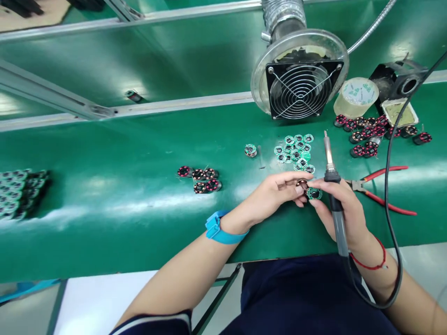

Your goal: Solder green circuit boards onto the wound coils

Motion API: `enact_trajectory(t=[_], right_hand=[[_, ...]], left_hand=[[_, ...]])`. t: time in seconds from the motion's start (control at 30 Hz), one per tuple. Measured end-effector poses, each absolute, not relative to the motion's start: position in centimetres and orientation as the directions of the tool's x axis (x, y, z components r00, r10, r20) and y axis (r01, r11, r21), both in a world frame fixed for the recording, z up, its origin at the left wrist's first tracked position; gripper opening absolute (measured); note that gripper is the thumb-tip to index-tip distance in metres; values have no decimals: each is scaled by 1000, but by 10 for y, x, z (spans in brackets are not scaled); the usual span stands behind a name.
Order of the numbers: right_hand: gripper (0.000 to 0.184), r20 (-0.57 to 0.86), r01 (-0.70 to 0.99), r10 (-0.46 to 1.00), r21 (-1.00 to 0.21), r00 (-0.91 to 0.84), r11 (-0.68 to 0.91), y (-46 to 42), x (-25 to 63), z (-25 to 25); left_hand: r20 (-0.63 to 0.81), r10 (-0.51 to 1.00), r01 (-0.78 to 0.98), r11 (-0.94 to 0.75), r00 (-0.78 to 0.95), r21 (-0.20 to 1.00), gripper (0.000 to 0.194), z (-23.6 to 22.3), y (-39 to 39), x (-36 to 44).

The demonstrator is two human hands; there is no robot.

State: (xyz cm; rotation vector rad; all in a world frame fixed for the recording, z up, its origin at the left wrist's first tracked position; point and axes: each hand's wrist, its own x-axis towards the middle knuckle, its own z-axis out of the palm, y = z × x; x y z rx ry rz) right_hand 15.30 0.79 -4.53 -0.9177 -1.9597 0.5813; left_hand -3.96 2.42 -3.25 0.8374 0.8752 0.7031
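Note:
My left hand (270, 195) pinches a small wound motor coil (301, 185) between thumb and fingers. Right against the coil is a small round green circuit board (314, 194), gripped by the thumb and fingertips of my right hand (349, 211). That same hand also carries a soldering iron (338, 218), its tip pointing up and away from the parts. Just beyond my fingers lies a cluster of loose round circuit boards (295, 150). Red-handled cutters (359, 185) lie open beside my right hand. A coil topped with a board (250, 150) stands farther left.
Several coils (200, 179) stand left of my left forearm, with more coils (370, 132) at the back right. A fume extractor fan (302, 90), a tape roll (356, 97) and an iron stand (401, 81) line the back. Stacked board panels (21, 193) lie far left. The iron's cable (387, 177) loops over my right forearm.

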Motion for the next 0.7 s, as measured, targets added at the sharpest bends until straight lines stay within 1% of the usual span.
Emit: enact_trajectory(t=[0.07, 0.13, 0.2, 0.27, 0.37, 0.53, 0.63, 0.7], right_hand=[[52, 508, 357, 776, -694, -373, 625, 8, 153, -45], [57, 519, 322, 765, -701, -381, 636, 7, 153, -44], [61, 522, 290, 760, -714, -386, 638, 5, 152, -44], [62, 520, 292, 756, -710, -398, 641, 4, 150, -44], [55, 502, 375, 758, -665, -416, 646, 3, 146, -45], [36, 450, 573, 782, -533, -431, 623, 4, 140, -49], [35, 433, 602, 786, -506, -441, 617, 4, 141, -52], [39, 431, 576, 779, -524, -456, 627, 4, 142, -52]], left_hand=[[-405, 776, -278, 574, 483, 770, 37, -33, 22, -39], [-419, 772, -329, 600, 478, 729, 35, -33, 21, -38], [-433, 778, -342, 602, 455, 722, 32, -32, 19, -36], [-449, 775, -332, 608, 445, 721, 29, -31, 16, -33], [-475, 770, -320, 620, 427, 717, 30, -29, 12, -27], [-447, 811, -300, 563, 376, 770, 28, -30, 9, -22], [-398, 827, -234, 511, 396, 827, 17, -29, 11, -23], [-371, 858, -137, 440, 354, 887, 19, -27, 16, -30]])
